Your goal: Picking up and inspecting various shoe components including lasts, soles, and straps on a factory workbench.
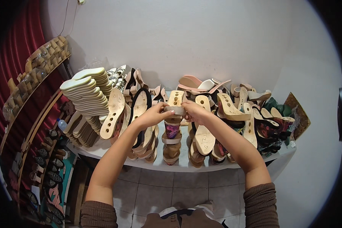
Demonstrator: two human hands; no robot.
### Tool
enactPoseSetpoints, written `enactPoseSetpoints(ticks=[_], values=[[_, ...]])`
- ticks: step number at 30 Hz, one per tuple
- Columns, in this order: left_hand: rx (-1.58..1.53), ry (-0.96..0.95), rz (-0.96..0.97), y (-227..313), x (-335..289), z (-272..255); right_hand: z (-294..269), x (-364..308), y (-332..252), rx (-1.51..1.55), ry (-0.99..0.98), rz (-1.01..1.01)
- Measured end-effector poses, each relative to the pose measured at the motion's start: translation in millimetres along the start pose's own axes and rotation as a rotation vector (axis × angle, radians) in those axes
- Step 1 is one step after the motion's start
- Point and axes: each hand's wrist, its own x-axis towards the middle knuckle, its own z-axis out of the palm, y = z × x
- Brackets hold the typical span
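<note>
Both arms reach forward to a stack of shoe soles at the middle of the table. My left hand (154, 114) grips the left side of the top wooden shoe sole (176, 99), a pale piece with dark holes, its thumb on the near rim. From the right, my right hand (196, 113) holds the same sole, fingers closed at its edge. Under it stand more stacked shoes (172, 131), one with a purple patterned side. A pale sole (204, 141) leans just right of my hands, and a black-edged sole (140, 108) stands to the left.
White insoles (81, 91) are piled high at the table's left. Pink-strapped sandals (193, 84) lie at the back by the wall. More soles crowd the right, beside a brown board (297, 116). Shelves of shoes (53, 176) and a red curtain (15, 45) flank the left.
</note>
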Motion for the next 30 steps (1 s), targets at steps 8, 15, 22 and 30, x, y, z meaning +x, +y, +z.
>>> enactPoseSetpoints(ticks=[8, 15, 22, 30], values=[[0.187, -0.003, -0.089, -9, 10, 6, 3, 13, 13, -0.065, 0.068, -0.048], [0.204, 0.048, -0.076, -15, 12, 3, 14, 3, 14, -0.144, -0.001, -0.057], [0.192, 0.017, -0.101, -15, 14, 7, 6, 11, 18, -0.213, -0.023, -0.029], [0.286, -0.004, -0.077, -10, 7, 12, 4, -10, 7, -0.271, -0.052, 0.044]])
